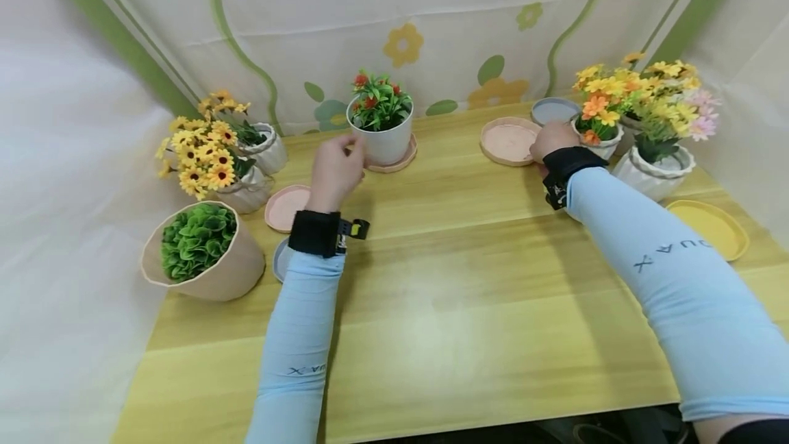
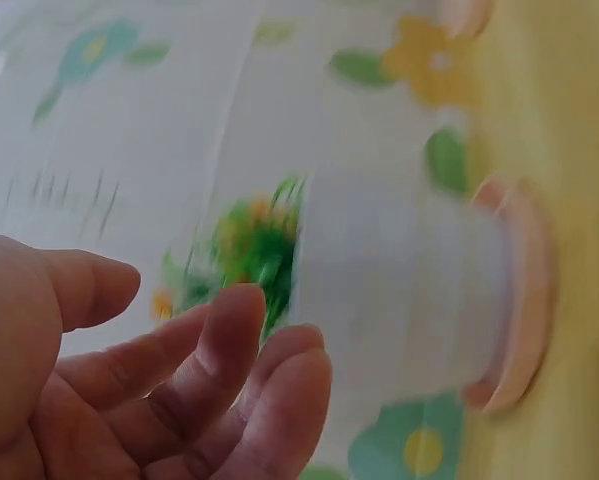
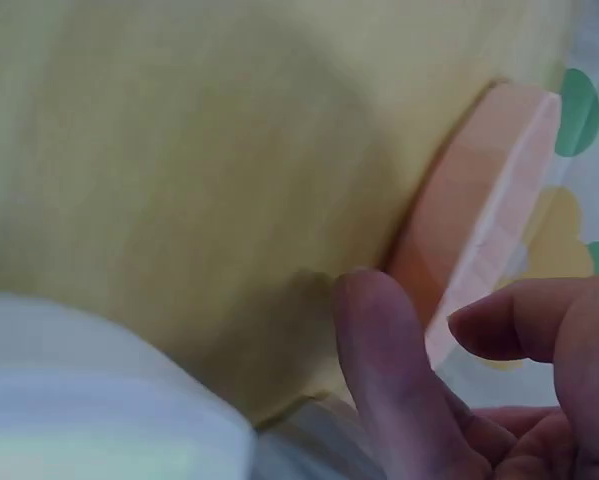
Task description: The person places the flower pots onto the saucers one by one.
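My left hand (image 1: 335, 168) hovers just left of a white pot (image 1: 387, 142) holding a leafy green plant with red flowers (image 1: 381, 103). Its fingers curve loosely, apart from the pot, with nothing between them. The pot stands on a pink saucer (image 1: 403, 159). At the back right, my right hand (image 1: 553, 140) is at the near right edge of another pink saucer (image 1: 508, 141). Thumb and finger straddle that saucer's rim (image 3: 469, 230) and appear to pinch it. The saucer lies on the table.
Yellow-flowered pots (image 1: 243, 190) and a large beige pot (image 1: 231, 273) line the left side, beside a pink saucer (image 1: 286, 205) and a partly hidden blue one (image 1: 280, 262). Right stand flower pots (image 1: 656, 173), a grey-blue saucer (image 1: 555, 109) and a yellow saucer (image 1: 709, 225).
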`<state>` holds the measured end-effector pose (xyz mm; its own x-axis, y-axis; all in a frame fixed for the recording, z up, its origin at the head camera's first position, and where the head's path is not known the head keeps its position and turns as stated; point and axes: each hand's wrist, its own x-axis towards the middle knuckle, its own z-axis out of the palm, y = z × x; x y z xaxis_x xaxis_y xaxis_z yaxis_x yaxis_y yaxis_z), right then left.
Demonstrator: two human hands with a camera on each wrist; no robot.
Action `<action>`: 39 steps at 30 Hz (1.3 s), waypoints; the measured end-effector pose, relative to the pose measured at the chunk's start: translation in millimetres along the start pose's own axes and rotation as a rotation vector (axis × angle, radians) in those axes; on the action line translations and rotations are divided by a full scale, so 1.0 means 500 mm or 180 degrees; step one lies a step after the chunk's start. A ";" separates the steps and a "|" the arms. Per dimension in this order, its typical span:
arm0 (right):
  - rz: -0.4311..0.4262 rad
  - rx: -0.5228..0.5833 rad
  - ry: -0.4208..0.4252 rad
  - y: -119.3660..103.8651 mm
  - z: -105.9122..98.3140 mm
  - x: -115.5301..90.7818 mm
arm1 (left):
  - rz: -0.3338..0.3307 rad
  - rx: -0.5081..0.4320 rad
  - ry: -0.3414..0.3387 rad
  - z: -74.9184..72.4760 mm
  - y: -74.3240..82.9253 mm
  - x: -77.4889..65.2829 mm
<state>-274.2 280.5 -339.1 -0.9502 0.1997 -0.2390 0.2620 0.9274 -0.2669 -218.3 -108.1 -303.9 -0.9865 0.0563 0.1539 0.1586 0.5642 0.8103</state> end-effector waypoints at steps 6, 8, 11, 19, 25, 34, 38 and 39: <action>-0.0111 0.0048 -0.0061 0.018 0.017 0.015 | 0.0459 0.0526 -0.0473 0.092 0.004 -0.026; -0.0074 0.0221 -0.0080 0.019 0.022 0.019 | 0.0546 0.0618 -0.0602 0.115 0.003 -0.033; 0.0064 0.0508 -0.0133 0.022 0.031 0.028 | 0.0613 0.0696 -0.0785 0.144 0.004 -0.038; 0.0345 0.0919 -0.0162 0.011 0.034 0.038 | 0.0149 0.0347 -0.1105 0.184 0.004 -0.014; 0.0170 0.1309 -0.0261 -0.040 0.019 0.033 | -0.0374 -0.0357 -0.1186 0.200 0.004 0.024; 0.0027 0.1552 -0.0319 -0.083 0.041 0.063 | -0.0672 -0.0401 -0.1099 0.242 0.025 0.079; 0.0035 0.1646 -0.0377 -0.096 0.060 0.076 | -0.1035 -0.0688 -0.1049 0.264 0.028 0.099; 0.0022 0.1656 -0.0396 -0.099 0.063 0.078 | -0.1118 -0.0746 -0.1013 0.269 0.027 0.104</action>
<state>-318.8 232.2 -364.5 -0.9294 0.1367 -0.3429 0.3470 0.6405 -0.6851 -272.8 13.4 -361.0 -0.9397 0.1650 -0.2995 -0.2147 0.3970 0.8924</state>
